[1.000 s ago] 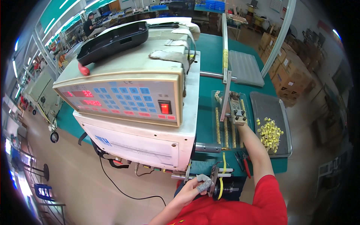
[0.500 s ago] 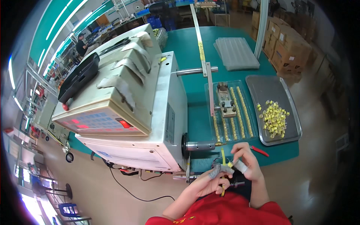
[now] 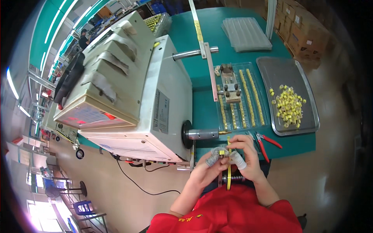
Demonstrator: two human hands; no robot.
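Observation:
My left hand (image 3: 206, 170), its thumb wrapped in grey, pinches a small yellow-topped coil bobbin (image 3: 222, 152) in front of the machine spindle (image 3: 206, 134). Close beside it on the right is my right hand (image 3: 248, 157), closed, with a white wrapping (image 3: 238, 160) on one finger. Its fingertips are at the upper end of a narrow yellow tape strip (image 3: 229, 173), which runs down between the hands toward my red shirt. Whether those fingers grip the strip or touch the bobbin is partly hidden. Red-handled pliers (image 3: 264, 145) lie just right of my right hand.
A white machine with a control box (image 3: 101, 112) fills the left. Beyond my hands, a clear plastic tray (image 3: 254, 99) of yellow parts lies under a metal fixture (image 3: 232, 93). On the right sits a metal tray (image 3: 272, 70) with a bobbin pile (image 3: 288, 106); clear trays (image 3: 246, 35) are stacked behind.
The view has shifted, bringing the pliers fully into sight. My hands have drawn together; the bobbin now shows upright at my left fingertips, and my right fingers have moved to the strip's upper end.

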